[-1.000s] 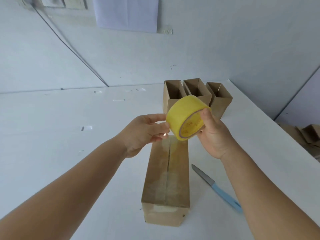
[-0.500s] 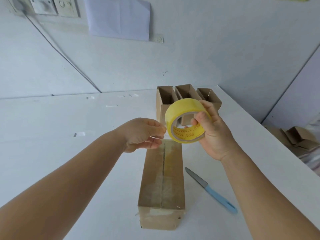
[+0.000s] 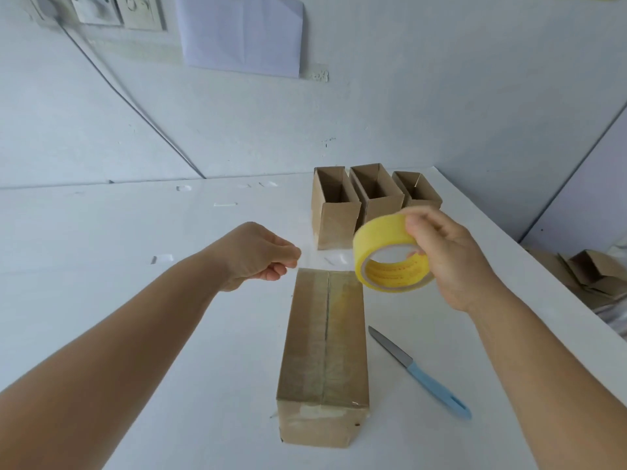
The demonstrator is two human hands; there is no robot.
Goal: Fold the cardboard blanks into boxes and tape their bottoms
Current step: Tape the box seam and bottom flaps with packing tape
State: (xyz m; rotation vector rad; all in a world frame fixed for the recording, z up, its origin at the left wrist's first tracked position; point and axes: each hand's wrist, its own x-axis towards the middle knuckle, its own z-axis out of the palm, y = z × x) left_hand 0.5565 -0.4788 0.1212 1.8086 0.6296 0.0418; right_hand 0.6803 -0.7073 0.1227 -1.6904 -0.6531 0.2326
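Light, stiff box (image 3: 324, 337) on worktop (image 3: 142, 252), bottom seam up. Right hand (image 3: 451, 256) clamped on tape roll (image 3: 390, 254); left hand (image 3: 261, 254) apparently pinching sticky, flimsy tape end.

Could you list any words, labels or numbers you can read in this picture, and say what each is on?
Nothing here can be read for certain.
Tape roll, held by the right hand: dark print runs round the yellow inner core, too blurred to read.
Paper sheet on the wall: looks blank.
Cardboard box and knife: no print visible.
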